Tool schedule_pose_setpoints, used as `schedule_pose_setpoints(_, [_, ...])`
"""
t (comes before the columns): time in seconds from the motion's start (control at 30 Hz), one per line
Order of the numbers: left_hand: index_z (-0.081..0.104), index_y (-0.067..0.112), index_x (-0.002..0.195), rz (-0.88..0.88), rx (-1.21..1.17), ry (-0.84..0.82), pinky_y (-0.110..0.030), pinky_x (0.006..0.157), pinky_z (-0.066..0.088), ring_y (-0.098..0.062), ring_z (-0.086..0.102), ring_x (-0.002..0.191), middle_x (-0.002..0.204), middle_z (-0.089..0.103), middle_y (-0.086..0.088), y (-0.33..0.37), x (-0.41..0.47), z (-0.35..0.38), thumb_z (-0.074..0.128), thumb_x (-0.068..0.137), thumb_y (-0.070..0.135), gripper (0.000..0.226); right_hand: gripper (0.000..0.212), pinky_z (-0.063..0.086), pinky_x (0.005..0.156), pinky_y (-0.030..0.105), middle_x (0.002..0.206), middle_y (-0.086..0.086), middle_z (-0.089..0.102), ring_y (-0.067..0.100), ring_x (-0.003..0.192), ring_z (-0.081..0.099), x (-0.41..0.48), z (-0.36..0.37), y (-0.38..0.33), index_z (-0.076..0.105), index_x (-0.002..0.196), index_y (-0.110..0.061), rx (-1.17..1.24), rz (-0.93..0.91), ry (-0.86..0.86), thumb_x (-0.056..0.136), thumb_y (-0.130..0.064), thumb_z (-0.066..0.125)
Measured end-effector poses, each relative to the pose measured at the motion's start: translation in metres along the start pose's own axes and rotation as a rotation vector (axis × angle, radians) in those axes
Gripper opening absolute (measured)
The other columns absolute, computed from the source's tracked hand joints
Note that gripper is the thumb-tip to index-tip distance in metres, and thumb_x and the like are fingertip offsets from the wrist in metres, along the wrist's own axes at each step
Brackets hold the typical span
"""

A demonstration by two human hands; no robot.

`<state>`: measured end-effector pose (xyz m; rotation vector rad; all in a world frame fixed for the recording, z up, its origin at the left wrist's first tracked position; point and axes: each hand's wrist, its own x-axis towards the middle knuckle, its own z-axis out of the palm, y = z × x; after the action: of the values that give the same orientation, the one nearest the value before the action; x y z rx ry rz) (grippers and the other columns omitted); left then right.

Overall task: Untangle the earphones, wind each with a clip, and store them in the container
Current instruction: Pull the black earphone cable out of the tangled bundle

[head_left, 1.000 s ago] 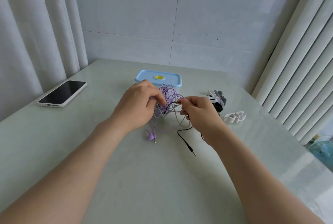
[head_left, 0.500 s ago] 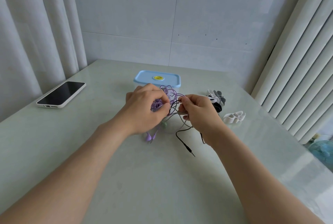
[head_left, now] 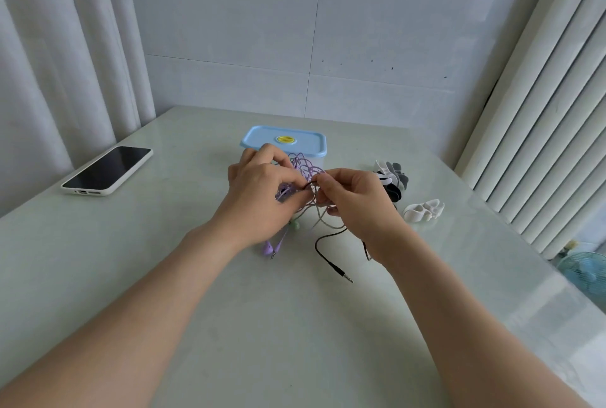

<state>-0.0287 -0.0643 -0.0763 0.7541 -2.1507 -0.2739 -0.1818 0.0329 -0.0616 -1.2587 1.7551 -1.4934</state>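
So we've got both hands on the tangled earphones (head_left: 303, 174) above the table (head_left: 295, 325): left hand (head_left: 259, 191) grips the bundle, right hand (head_left: 355, 197) pinches a cord, container (head_left: 284, 142) just behind.

On my feed the left hand (head_left: 259, 191) and right hand (head_left: 357, 201) are bare. The left forearm (head_left: 137, 309) and right forearm (head_left: 459, 309) are bare too, uncovered to the view's edge.
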Motion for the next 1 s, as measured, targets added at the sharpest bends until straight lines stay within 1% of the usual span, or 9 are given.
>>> schedule_pose_setpoints(0.17, [0.071,0.033,0.09,-0.16,-0.186,0.175,-0.033,0.099,0.039,-0.019,0.05,0.11,0.11,0.055,0.008,0.005,0.009,-0.007,0.062,0.088,0.039,0.011,0.016,0.062,0.079,0.029,0.081,0.001,0.08,0.016,0.077,0.076,0.002,-0.003,0.001,0.08,0.093,-0.013,-0.11,-0.093,0.107,0.101,-0.021,0.069])
schedule_pose_setpoints(0.33, [0.056,0.017,0.099,-0.502,-0.579,0.384,-0.028,0.074,0.047,-0.007,0.064,0.078,0.076,0.074,0.007,0.006,0.013,-0.016,0.051,0.102,0.019,0.006,0.015,0.061,0.079,0.036,0.076,-0.006,0.077,0.017,0.078,0.075,0.004,-0.006,0.007,0.078,0.102,-0.017,-0.418,-0.155,0.216,0.098,-0.014,0.064])
schedule_pose_setpoints(0.43, [0.052,0.015,0.103,-0.59,-0.802,0.445,-0.028,0.079,0.047,-0.014,0.066,0.084,0.077,0.077,0.002,0.008,0.014,-0.018,0.048,0.102,0.019,0.006,0.04,0.056,0.081,0.044,0.091,-0.005,0.075,0.028,0.094,0.067,0.001,-0.01,0.01,0.055,0.131,-0.026,-0.723,-0.238,0.174,0.096,-0.009,0.059])
schedule_pose_setpoints(0.5, [0.053,0.017,0.1,-0.605,-0.881,0.464,-0.032,0.08,0.046,-0.017,0.061,0.082,0.076,0.076,0.003,0.009,0.016,-0.019,0.051,0.101,0.019,0.003,0.057,0.056,0.075,0.049,0.1,-0.002,0.068,0.033,0.092,0.062,-0.001,-0.013,0.01,0.039,0.13,-0.033,-0.822,-0.328,0.094,0.089,0.002,0.058])
schedule_pose_setpoints(0.57, [0.052,0.016,0.095,-0.615,-0.94,0.478,-0.036,0.082,0.048,-0.017,0.061,0.077,0.063,0.067,0.007,0.009,0.017,-0.024,0.058,0.092,0.019,0.008,0.063,0.056,0.073,0.051,0.108,-0.001,0.058,0.032,0.094,0.059,-0.002,-0.015,0.01,0.039,0.123,-0.037,-0.86,-0.386,0.022,0.083,0.009,0.057])
schedule_pose_setpoints(0.67, [0.049,0.017,0.09,-0.614,-0.995,0.447,-0.047,0.082,0.056,-0.015,0.054,0.055,0.057,0.048,0.008,0.009,0.019,-0.031,0.074,0.081,0.016,0.027,0.052,0.049,0.088,0.042,0.111,-0.003,0.047,0.027,0.104,0.051,0.001,-0.015,0.014,0.056,0.117,-0.037,-0.927,-0.408,0.001,0.085,0.001,0.069])
schedule_pose_setpoints(0.73, [0.051,0.018,0.094,-0.575,-0.969,0.365,-0.043,0.078,0.058,-0.012,0.052,0.05,0.063,0.048,0.007,0.011,0.018,-0.034,0.081,0.085,0.012,0.032,0.039,0.041,0.09,0.036,0.106,-0.004,0.046,0.025,0.103,0.046,0.003,-0.014,0.015,0.067,0.114,-0.035,-0.922,-0.424,0.034,0.086,-0.012,0.081])
schedule_pose_setpoints(0.87, [0.057,0.017,0.1,-0.37,-1.026,0.095,-0.026,0.069,0.047,-0.018,0.048,0.067,0.072,0.05,-0.001,0.016,0.014,-0.036,0.082,0.073,0.005,0.039,0.017,0.043,0.076,0.03,0.086,-0.007,0.056,0.016,0.084,0.057,0.005,-0.015,0.008,0.079,0.099,-0.03,-0.789,-0.454,0.148,0.09,-0.015,0.08])
schedule_pose_setpoints(1.0, [0.059,0.017,0.086,-0.294,-1.021,0.033,-0.039,0.08,0.048,-0.026,0.049,0.079,0.077,0.054,-0.008,0.021,0.011,-0.031,0.084,0.076,0.001,0.031,0.026,0.038,0.065,0.018,0.074,-0.01,0.055,0.008,0.071,0.055,-0.004,-0.011,-0.007,0.076,0.098,-0.029,-0.595,-0.44,0.074,0.084,-0.012,0.062])
